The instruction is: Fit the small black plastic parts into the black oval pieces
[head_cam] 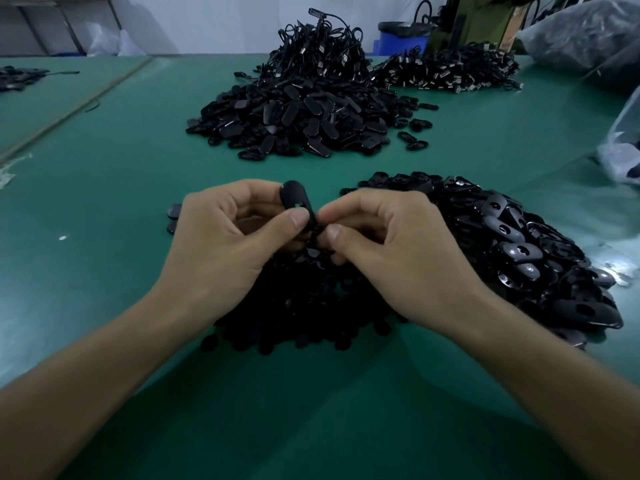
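Observation:
My left hand (221, 233) pinches a black oval piece (296, 202) between thumb and fingers and holds it upright above the table. My right hand (388, 237) meets it at the oval's lower end, thumb and forefinger pinched on a small black plastic part (320, 233) that is mostly hidden. Below both hands lies a heap of small black parts (298, 306). A pile of black oval pieces (502, 244) spreads to the right of my right hand.
The green table (121, 188) carries a large pile of oval pieces (298, 119) further back, with black cables (318, 46) heaped on it and more cables (450, 71) to the back right. Clear plastic bags (620, 150) sit at the right edge. Two loose pieces (173, 216) lie beside my left hand.

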`<action>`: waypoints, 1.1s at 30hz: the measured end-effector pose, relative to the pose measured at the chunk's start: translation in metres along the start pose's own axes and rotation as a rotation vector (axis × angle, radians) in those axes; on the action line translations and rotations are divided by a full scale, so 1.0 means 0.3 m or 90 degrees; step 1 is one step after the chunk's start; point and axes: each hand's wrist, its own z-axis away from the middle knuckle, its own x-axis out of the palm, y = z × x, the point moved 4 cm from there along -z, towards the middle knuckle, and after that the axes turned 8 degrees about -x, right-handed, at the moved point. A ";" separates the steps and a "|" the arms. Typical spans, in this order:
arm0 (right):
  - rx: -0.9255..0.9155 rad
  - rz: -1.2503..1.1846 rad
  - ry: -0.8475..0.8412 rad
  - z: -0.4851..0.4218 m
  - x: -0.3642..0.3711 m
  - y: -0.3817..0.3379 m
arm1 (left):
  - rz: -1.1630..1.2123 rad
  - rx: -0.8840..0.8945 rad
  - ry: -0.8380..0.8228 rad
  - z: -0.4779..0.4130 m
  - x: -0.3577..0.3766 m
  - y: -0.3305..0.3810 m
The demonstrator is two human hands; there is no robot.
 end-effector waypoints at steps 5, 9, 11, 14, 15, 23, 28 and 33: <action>-0.043 0.342 -0.145 0.010 0.026 -0.012 | 0.014 -0.004 0.021 -0.012 -0.009 -0.012; -0.042 0.362 -0.208 0.009 0.037 -0.028 | 0.010 -0.010 0.028 -0.014 -0.014 -0.017; -0.034 0.359 -0.205 0.010 0.035 -0.029 | -0.002 -0.004 0.020 -0.015 -0.013 -0.020; -0.035 0.384 -0.209 0.013 0.038 -0.026 | -0.016 0.003 0.011 -0.016 -0.012 -0.022; -0.037 0.389 -0.209 0.012 0.039 -0.025 | -0.016 0.003 0.014 -0.018 -0.012 -0.023; -0.057 0.437 -0.211 0.011 0.048 -0.038 | -0.021 0.009 0.034 -0.014 -0.014 -0.020; -0.071 0.347 -0.136 0.012 0.031 -0.045 | 0.002 -0.006 0.029 -0.012 -0.010 -0.018; -0.053 0.256 -0.057 0.011 0.016 -0.041 | -0.010 0.013 0.023 -0.012 -0.007 -0.011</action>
